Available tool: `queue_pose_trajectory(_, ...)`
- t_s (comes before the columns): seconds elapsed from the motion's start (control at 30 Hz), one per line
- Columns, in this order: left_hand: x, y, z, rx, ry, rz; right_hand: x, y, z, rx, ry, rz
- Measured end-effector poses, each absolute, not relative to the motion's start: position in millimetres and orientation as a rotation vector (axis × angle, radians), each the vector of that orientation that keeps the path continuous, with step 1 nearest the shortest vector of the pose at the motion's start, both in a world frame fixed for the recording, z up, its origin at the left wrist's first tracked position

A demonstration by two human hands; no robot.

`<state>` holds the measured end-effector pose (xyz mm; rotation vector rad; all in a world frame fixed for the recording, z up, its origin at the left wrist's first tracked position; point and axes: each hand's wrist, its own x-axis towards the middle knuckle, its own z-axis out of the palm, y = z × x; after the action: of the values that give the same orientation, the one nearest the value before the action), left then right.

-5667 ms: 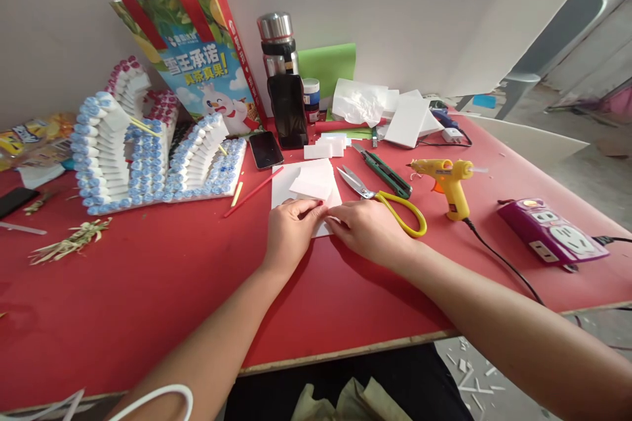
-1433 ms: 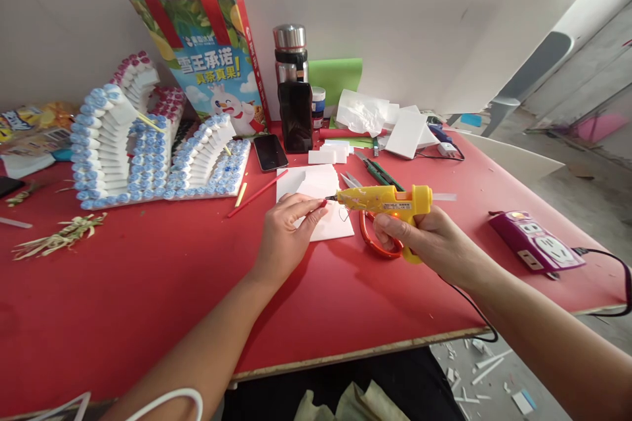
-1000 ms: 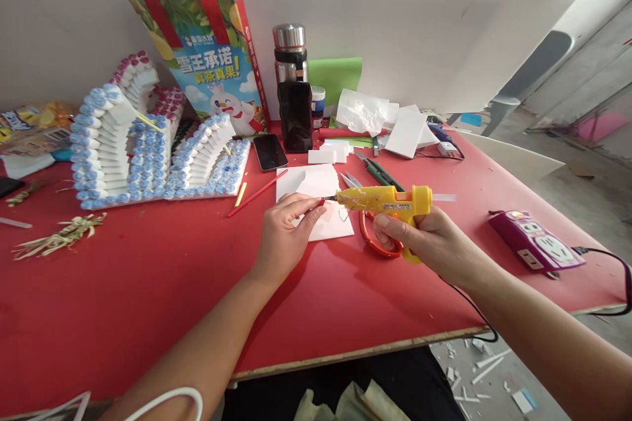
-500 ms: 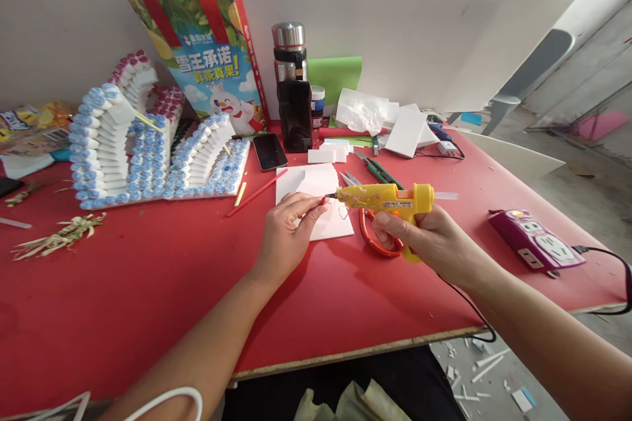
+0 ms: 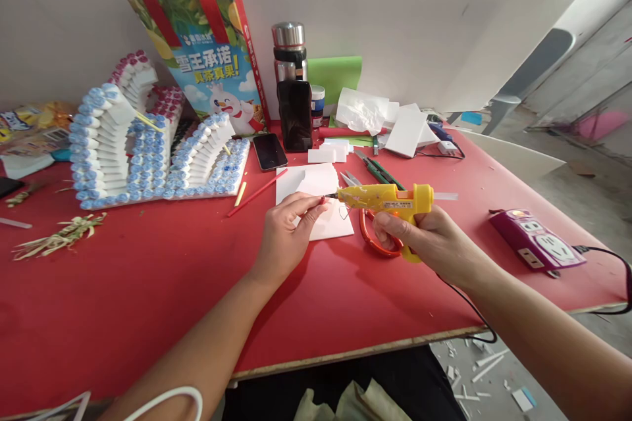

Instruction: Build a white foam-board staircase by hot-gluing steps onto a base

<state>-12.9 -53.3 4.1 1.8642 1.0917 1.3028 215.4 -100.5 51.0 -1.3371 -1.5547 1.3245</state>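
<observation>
My right hand point(image 5: 419, 230) is wrapped round the handle of a yellow hot glue gun point(image 5: 380, 196), with a clear glue stick point(image 5: 447, 197) sticking out of its back end. The gun's nozzle points left and meets a small red piece point(image 5: 322, 200), pinched between the thumb and fingers of my left hand point(image 5: 293, 223). What that red piece is, I cannot make out; my fingers cover most of it. Beneath my left hand lie white sheets point(image 5: 326, 227). Orange-handled scissors point(image 5: 368, 237) rest on the table under the glue gun, partly hidden by it and my right hand.
White models with blue-tipped rolls point(image 5: 148, 164) stand at the left. A thermos point(image 5: 289, 46), phone point(image 5: 270, 152), green-handled tool point(image 5: 382, 171) and red stick point(image 5: 257, 194) lie farther back. A purple power strip point(image 5: 538, 240) sits at right, its cord over the table edge.
Both hands, the glue gun and the objects on the table keep practically the same positions. The red piece in my left fingers looks very slightly shifted.
</observation>
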Motion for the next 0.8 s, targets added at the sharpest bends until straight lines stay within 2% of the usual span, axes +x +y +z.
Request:
queue_pose_trajectory(0.27,-11,-54,6,1.744,1.138,1.312,215,-105,54,-1.336,-1.562,1.293)
queue_pose_trajectory(0.4,-12,-53,7,1.443,1.139,1.252,217,-110,52,-1.369,-1.537,1.227)
queue_pose_trajectory(0.53,-16,-50,10,1.111,1.044,1.195,219,-118,44,-1.371,-1.605,1.010)
queue_pose_trajectory(0.8,-20,-49,22,0.602,0.750,0.951,220,-129,44,-1.148,-2.070,0.369)
